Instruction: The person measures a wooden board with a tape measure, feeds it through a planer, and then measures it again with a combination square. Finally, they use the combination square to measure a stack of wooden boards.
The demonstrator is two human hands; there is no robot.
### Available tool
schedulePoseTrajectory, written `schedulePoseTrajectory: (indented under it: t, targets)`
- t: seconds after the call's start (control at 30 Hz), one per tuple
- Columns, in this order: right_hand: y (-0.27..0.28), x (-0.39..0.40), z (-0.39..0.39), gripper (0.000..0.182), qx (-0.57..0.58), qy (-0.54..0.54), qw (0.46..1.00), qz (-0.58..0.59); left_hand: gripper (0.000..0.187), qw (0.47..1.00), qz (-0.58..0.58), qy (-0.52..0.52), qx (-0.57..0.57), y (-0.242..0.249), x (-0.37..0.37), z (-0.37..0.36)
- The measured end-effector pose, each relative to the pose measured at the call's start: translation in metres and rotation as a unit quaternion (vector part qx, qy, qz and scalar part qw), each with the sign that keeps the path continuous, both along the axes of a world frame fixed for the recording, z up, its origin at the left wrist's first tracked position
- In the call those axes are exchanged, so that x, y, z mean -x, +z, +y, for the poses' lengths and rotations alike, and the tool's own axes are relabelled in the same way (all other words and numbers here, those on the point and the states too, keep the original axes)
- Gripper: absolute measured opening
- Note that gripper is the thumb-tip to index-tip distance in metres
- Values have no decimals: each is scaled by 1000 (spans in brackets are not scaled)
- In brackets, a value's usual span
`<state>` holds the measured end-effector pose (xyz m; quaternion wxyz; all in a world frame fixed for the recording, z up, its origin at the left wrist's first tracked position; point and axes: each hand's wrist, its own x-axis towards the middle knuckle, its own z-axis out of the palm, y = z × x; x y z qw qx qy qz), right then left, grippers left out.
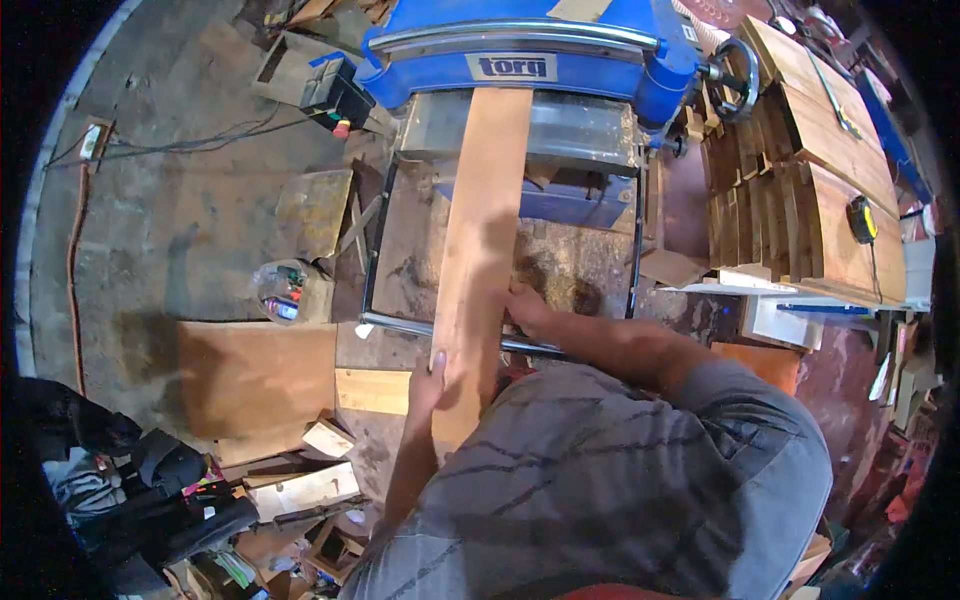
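Observation:
A long wooden board (478, 215) runs from in front of my body up to the blue planer (415, 75) marked "torq". Its far end rests on the metal bed (580, 125) and meets the machine's front opening. My left hand (428, 383) grips the board's left edge near its close end, thumb on top and the other fingers hidden beneath. Farther along, my right hand (526, 308) is closed on the right edge, with part of its fingers hidden by the wood.
Stacked boards (770, 210) stand on the right, with a tape measure (861, 220) on top. A handwheel (737, 80) juts from the planer's right side. Metal rails (372, 255) frame the floor below the board. Wood offcuts (300, 490) and a cable (195, 148) lie at left.

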<state>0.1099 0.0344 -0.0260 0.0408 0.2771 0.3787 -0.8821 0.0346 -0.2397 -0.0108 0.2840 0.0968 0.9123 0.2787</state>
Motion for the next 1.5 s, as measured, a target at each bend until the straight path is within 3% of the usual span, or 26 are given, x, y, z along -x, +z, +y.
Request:
schedulePoseTrajectory:
  t: [0.07, 0.13, 0.3, 0.4, 0.47, 0.6, 0.67, 0.7, 0.77, 0.8, 0.87, 0.9, 0.93, 1.0, 1.03, 1.1, 1.17, 1.23, 1.37, 1.4, 1.47, 1.5]
  targets:
    - [4, 4, -2, 27, -74, -92, 993, 26, 58, 1000, -26, -11, -11, 6, -15, -28]
    - [-18, 15, 8, 28, -72, -101, 991, 42, 51, 968, -204, 23, -143, 17, -29, -54]
    - [-10, 32, 29, 29, -68, -138, 987, 38, 46, 971, -123, 99, -179, -6, -36, -41]
    - [-9, 33, 36, 31, -107, -68, 990, -54, 46, 972, -105, 102, -183, 2, -34, -33]
    - [-13, 41, 39, 30, -70, -160, 984, 45, 46, 973, -113, 90, -182, 18, -26, -13]
    - [-8, 40, 52, 32, -77, -124, 989, 17, 50, 982, -90, 59, -158, 29, -22, 1]
    - [-6, 40, 59, 37, -204, -107, 971, 60, 50, 995, -11, 38, -94, 44, -22, 15]
    - [-1, 41, 63, 37, -205, -107, 971, 59, 50, 995, -12, 38, -94, 37, -20, 13]
    - [2, 45, 71, 40, -287, -26, 957, -38, 52, 998, 33, 48, 40, 13, -17, 8]
    - [-2, 49, 74, 41, -313, 3, 947, -70, 52, 998, 31, 49, 39, 6, -18, 8]
    - [-41, 63, 71, 38, -301, -162, 940, 22, 56, 992, 123, 38, 5, -1, -19, 10]
    - [-36, 62, 72, 38, -300, -159, 940, 17, 54, 972, 223, -9, 74, 13, -21, 24]
    - [-24, 59, 73, 37, -245, -148, 958, 12, 54, 973, 217, -9, 77, 14, -21, 27]
    - [-12, 62, 88, 38, -198, -132, 971, 13, 54, 900, 410, -138, -51, 12, -10, 42]
    - [-14, 58, 100, 37, -217, -86, 971, -47, 54, 901, 410, -132, -53, 16, -8, 55]
    - [-11, 41, 122, 36, -235, -35, 965, -113, 60, 878, 390, -278, 2, 26, -11, 75]
    - [6, 14, 154, 37, -426, 105, 895, -83, 62, 887, 359, -291, 4, 32, -12, 89]
    - [-8, -30, 163, 43, -657, 8, 753, -28, 66, 889, 339, -307, 1, 33, -6, 100]
    - [73, -105, 163, 38, -719, 175, 664, -102, 72, 897, 317, -306, 32, 23, 0, 108]
    - [59, -117, 166, 38, -722, 168, 662, -107, 73, 894, 322, -307, 47, 20, 2, 110]
    - [19, -132, 170, 30, -835, 162, 518, 97, 73, 890, 331, -308, 56, 19, 4, 118]
    - [25, -128, 165, 26, -805, 162, 568, 48, 74, 887, 343, -305, 47, 18, 5, 120]
